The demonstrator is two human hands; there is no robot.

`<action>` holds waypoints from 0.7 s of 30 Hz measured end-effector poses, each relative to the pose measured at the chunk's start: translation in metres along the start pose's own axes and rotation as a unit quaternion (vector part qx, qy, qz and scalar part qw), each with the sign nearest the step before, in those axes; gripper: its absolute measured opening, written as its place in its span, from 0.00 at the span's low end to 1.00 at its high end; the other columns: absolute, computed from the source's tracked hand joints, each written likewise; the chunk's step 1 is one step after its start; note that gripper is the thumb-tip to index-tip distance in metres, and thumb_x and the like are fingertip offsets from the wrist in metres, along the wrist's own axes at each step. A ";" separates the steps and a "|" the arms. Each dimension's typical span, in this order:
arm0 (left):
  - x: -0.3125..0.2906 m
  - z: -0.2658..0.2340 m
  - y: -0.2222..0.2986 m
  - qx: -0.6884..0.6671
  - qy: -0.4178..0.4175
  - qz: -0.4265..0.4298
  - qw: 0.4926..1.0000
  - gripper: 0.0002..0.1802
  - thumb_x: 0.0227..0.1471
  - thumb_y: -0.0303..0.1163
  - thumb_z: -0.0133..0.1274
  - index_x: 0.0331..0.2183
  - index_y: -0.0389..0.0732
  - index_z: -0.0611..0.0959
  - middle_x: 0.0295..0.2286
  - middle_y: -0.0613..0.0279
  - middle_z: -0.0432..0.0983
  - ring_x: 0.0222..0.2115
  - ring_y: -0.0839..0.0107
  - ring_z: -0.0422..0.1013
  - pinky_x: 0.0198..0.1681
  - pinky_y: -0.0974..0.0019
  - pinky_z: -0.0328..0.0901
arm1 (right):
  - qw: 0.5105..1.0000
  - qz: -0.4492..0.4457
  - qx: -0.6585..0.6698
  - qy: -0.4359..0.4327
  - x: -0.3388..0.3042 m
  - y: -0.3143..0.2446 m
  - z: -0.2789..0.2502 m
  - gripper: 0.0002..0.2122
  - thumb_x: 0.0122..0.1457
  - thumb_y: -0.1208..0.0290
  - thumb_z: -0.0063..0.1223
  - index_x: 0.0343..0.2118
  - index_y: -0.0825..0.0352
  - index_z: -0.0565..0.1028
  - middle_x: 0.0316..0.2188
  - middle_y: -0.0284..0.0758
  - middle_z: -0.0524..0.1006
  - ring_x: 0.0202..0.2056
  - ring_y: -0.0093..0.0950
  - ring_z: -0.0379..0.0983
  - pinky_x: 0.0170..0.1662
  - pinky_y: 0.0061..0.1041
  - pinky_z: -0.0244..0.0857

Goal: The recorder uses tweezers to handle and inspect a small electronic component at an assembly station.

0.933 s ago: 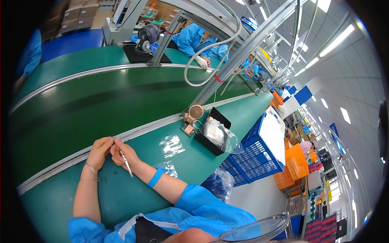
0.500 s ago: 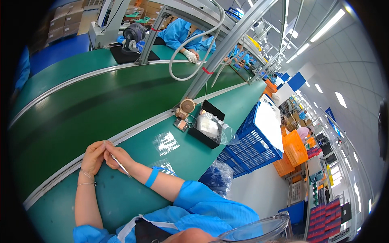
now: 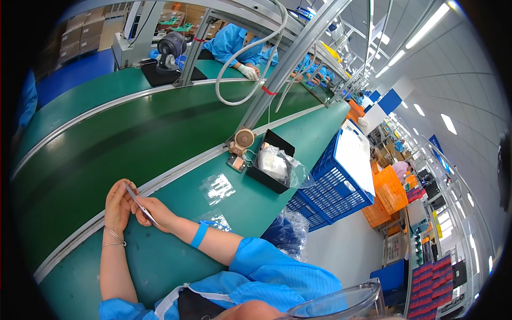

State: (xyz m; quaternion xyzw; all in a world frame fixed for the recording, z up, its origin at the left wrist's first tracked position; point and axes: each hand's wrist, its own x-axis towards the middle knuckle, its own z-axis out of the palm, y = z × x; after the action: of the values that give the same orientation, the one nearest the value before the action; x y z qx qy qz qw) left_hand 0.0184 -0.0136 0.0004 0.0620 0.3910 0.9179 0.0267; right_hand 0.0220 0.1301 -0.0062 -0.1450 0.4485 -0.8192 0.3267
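Observation:
Both my hands are together over the near green bench, beside the metal rail. My right hand [image 3: 153,212] is closed round a slim silvery tool [image 3: 143,206], narrow and pointed like tweezers. Its upper end slants toward my left hand [image 3: 118,201], and its lower end points back toward my right wrist. The fingers of my left hand are curled in close to the tool's upper end. Whatever small thing they pinch, if anything, is hidden. A blue band [image 3: 200,234] circles my right forearm, and a thin bracelet [image 3: 114,244] hangs at my left wrist.
A green conveyor belt [image 3: 106,149] runs beyond the rail [image 3: 176,167]. To the right are clear plastic strips [image 3: 217,189], a small brown fan [image 3: 244,138], a black box [image 3: 266,184] with plastic bags and a blue crate [image 3: 341,186]. Across the belt, a gloved person [image 3: 229,45] works.
The silvery tool has swung round, its upper end now showing between my hands. My left hand's fingers have shifted slightly apart from the right. The view has moved slightly.

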 end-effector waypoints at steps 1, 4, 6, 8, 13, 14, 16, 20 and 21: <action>0.000 0.003 0.001 0.000 0.000 0.000 1.000 0.10 0.55 0.34 0.46 0.35 0.37 0.74 0.30 0.61 0.71 0.31 0.72 0.68 0.37 0.72 0.65 | 1.000 0.000 0.016 0.005 0.000 0.000 -0.001 0.19 0.63 0.56 0.33 0.25 0.67 0.67 0.11 0.31 0.65 0.13 0.19 0.57 0.16 0.16 0.49; -0.001 0.006 0.003 0.008 -0.035 -0.038 0.999 0.10 0.55 0.33 0.46 0.35 0.37 0.74 0.30 0.61 0.71 0.32 0.72 0.69 0.37 0.71 0.66 | 0.999 -0.002 0.040 0.006 0.000 -0.001 -0.003 0.19 0.63 0.56 0.31 0.25 0.67 0.67 0.11 0.32 0.65 0.13 0.20 0.57 0.16 0.16 0.49; -0.001 0.001 0.001 0.013 -0.040 -0.028 0.999 0.09 0.55 0.33 0.46 0.35 0.37 0.74 0.30 0.61 0.71 0.32 0.72 0.69 0.37 0.71 0.66 | 0.999 -0.002 0.049 -0.001 0.001 -0.001 -0.001 0.19 0.64 0.56 0.31 0.25 0.67 0.67 0.11 0.32 0.65 0.13 0.20 0.57 0.16 0.16 0.48; -0.001 -0.001 0.001 0.014 -0.036 -0.020 0.999 0.09 0.55 0.33 0.46 0.35 0.37 0.74 0.30 0.61 0.71 0.32 0.72 0.69 0.37 0.71 0.66 | 0.999 0.003 0.032 -0.004 0.001 0.000 0.000 0.19 0.64 0.56 0.31 0.25 0.67 0.67 0.11 0.32 0.65 0.13 0.20 0.57 0.16 0.17 0.48; 0.000 -0.010 -0.004 -0.012 -0.013 0.006 1.000 0.07 0.55 0.31 0.47 0.34 0.37 0.74 0.30 0.60 0.71 0.32 0.70 0.68 0.35 0.71 0.65 | 1.000 -0.005 -0.006 0.001 0.003 0.004 -0.001 0.18 0.63 0.58 0.34 0.26 0.67 0.68 0.11 0.31 0.65 0.13 0.19 0.57 0.16 0.16 0.48; -0.005 -0.006 0.002 -0.014 0.007 0.001 1.000 0.07 0.55 0.31 0.47 0.33 0.37 0.74 0.30 0.60 0.72 0.32 0.70 0.68 0.34 0.71 0.65 | 0.999 -0.002 -0.038 0.000 0.003 0.005 0.003 0.17 0.63 0.58 0.35 0.26 0.67 0.68 0.11 0.31 0.65 0.13 0.18 0.57 0.16 0.16 0.48; -0.003 -0.003 0.005 -0.013 0.020 -0.013 1.000 0.07 0.55 0.31 0.46 0.33 0.37 0.73 0.30 0.59 0.72 0.31 0.71 0.69 0.33 0.71 0.66 | 1.000 0.005 -0.017 0.008 0.002 0.001 0.003 0.16 0.63 0.59 0.36 0.27 0.67 0.69 0.11 0.30 0.64 0.12 0.18 0.56 0.16 0.16 0.47; 0.001 -0.004 0.001 -0.017 -0.001 -0.006 1.000 0.09 0.56 0.33 0.44 0.32 0.37 0.73 0.29 0.60 0.71 0.31 0.71 0.69 0.33 0.71 0.66 | 0.999 0.010 -0.017 0.026 0.001 -0.001 0.000 0.17 0.63 0.59 0.34 0.26 0.68 0.68 0.11 0.30 0.63 0.13 0.19 0.55 0.16 0.17 0.47; 0.001 -0.007 0.001 -0.014 0.004 -0.001 1.000 0.09 0.56 0.34 0.44 0.32 0.37 0.73 0.29 0.60 0.71 0.31 0.71 0.69 0.34 0.70 0.66 | 1.000 0.013 -0.006 0.026 0.001 0.000 0.001 0.17 0.63 0.59 0.34 0.26 0.68 0.68 0.11 0.30 0.63 0.13 0.20 0.56 0.16 0.18 0.47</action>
State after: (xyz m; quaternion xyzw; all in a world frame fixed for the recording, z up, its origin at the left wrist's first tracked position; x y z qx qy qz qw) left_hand 0.0170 -0.0188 -0.0039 0.0574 0.3781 0.9236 0.0269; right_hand 0.0216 0.1284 -0.0055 -0.1196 0.4637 -0.8157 0.3245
